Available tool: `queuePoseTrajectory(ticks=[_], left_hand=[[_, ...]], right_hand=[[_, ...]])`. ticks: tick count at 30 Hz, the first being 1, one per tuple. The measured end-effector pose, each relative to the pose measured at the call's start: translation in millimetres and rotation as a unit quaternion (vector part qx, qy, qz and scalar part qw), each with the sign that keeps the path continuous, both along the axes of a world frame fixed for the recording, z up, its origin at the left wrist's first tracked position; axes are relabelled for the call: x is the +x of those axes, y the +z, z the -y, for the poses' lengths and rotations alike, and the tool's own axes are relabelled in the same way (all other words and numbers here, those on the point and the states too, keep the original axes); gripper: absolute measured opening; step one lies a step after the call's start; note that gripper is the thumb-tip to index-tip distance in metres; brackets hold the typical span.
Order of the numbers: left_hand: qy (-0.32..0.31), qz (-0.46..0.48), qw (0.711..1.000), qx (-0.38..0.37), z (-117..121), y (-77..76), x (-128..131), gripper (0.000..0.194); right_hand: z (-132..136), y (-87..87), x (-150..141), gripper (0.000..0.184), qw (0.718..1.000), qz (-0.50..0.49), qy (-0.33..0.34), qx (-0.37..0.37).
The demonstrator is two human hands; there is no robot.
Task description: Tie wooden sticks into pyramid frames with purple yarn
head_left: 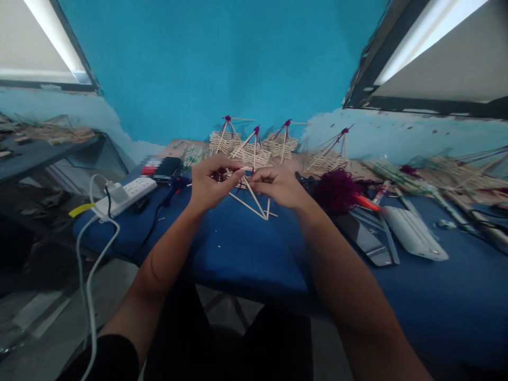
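Note:
My left hand [216, 181] pinches thin wooden sticks between thumb and fingers. Close beside it, my right hand [278, 185] is closed, its fingertips at the top of the same stick frame [254, 203]. The frame is made of pale sticks meeting in a point that hangs over the blue tabletop. A bit of dark purple yarn shows near the fingertips; what exactly the right fingers grip is partly hidden. Right behind the hands stand several woven stick pieces [256, 153] with purple yarn tied at their peaks.
A white power strip [129, 196] with cables and a blue glue gun [174, 188] lie to the left. On the right are a purple yarn bundle [337, 191], a phone [367, 241], an orange-handled tool [365, 201] and a white device [415, 233]. A blue wall [222, 63] rises behind.

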State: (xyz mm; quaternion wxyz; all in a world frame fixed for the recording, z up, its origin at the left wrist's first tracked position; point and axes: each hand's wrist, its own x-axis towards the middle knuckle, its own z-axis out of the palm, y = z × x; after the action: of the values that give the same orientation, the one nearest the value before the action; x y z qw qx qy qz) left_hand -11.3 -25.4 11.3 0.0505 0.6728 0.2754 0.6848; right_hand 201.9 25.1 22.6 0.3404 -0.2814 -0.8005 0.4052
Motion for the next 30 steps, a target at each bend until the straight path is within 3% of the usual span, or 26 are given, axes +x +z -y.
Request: queuePoseTrajectory(ticks=[4, 9, 12, 15, 18, 21, 27, 30], left_hand=[[-0.038, 0.005, 0.999, -0.005, -3.2, -0.5, -5.3, 0.015], [-0.103, -0.02, 0.992, -0.073, -2.3, -1.0, -9.6, 0.025], [-0.151, -0.029, 0.984, -0.088, -2.1, 0.0, -10.0, 0.032], [-0.18, -0.028, 0.978, -0.101, -4.3, 0.7, -10.2, 0.038], [-0.203, -0.017, 0.973, -0.11, -6.7, 0.9, -10.8, 0.043], [-0.221, -0.016, 0.967, -0.124, -7.2, 0.7, -11.5, 0.045], [-0.255, -0.032, 0.957, -0.135, -3.8, 2.7, -10.7, 0.044], [-0.266, -0.044, 0.951, -0.149, -1.7, 4.5, -9.9, 0.042]], right_hand=[[-3.5, 12.7, 26.3, 0.04, 0.994, 0.053, 0.071, 0.069], [-11.8, 20.3, 56.8, 0.059, 0.995, 0.013, 0.024, 0.099], [-17.6, 14.4, 54.9, 0.059, 0.997, -0.067, 0.006, 0.049], [-17.4, 2.4, 35.4, 0.066, 0.986, -0.115, 0.11, -0.047], [-8.8, -10.9, 12.3, 0.077, 0.956, -0.108, 0.23, -0.148], [1.9, -21.4, -1.8, 0.088, 0.928, -0.109, 0.277, -0.225], [6.3, -26.4, -8.8, 0.095, 0.904, -0.072, 0.34, -0.248], [5.0, -21.8, -11.4, 0.075, 0.94, -0.082, 0.255, -0.209]])
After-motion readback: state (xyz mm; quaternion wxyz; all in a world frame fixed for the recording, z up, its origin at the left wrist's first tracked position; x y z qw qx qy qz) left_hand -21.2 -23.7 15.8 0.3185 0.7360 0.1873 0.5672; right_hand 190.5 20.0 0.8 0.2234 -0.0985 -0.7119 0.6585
